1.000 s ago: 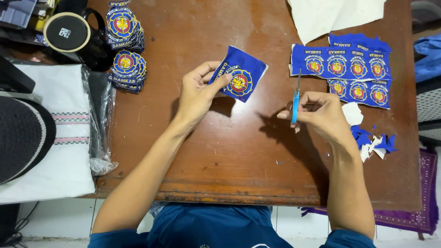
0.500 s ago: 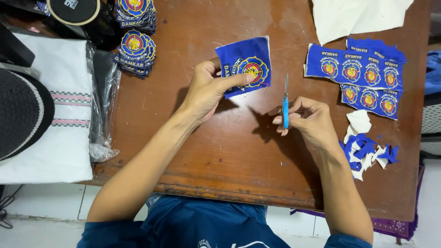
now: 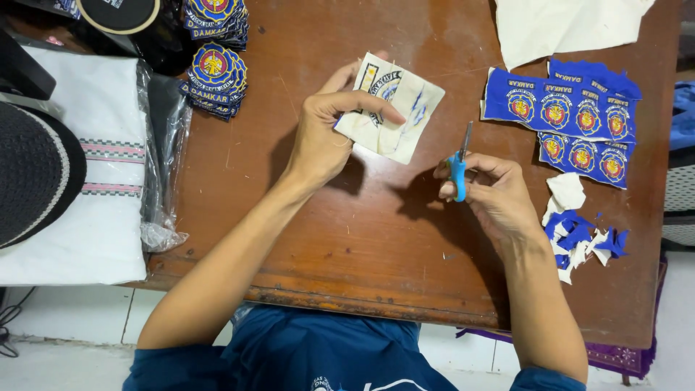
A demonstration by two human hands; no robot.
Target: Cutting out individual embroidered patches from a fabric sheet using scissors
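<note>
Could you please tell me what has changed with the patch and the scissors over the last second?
The left hand has turned the cloth patch over: earlier its blue embroidered face was up, now the pale backing shows. The right hand keeps hold of the blue-handled scissors, blades pointing up, apart from the patch. The blue strips of uncut patches, the offcuts and the stacks of finished patches lie as before.

The cloth patch (image 3: 394, 108) is a roughly square piece turned pale backing side up, cream-white with the reverse of a round stitched emblem and a few blue threads showing through. It is held tilted above the brown wooden table, pinched at its left edge. The small scissors (image 3: 459, 168) have a blue handle and thin metal blades pointing up, just right of the patch and apart from it.
</note>
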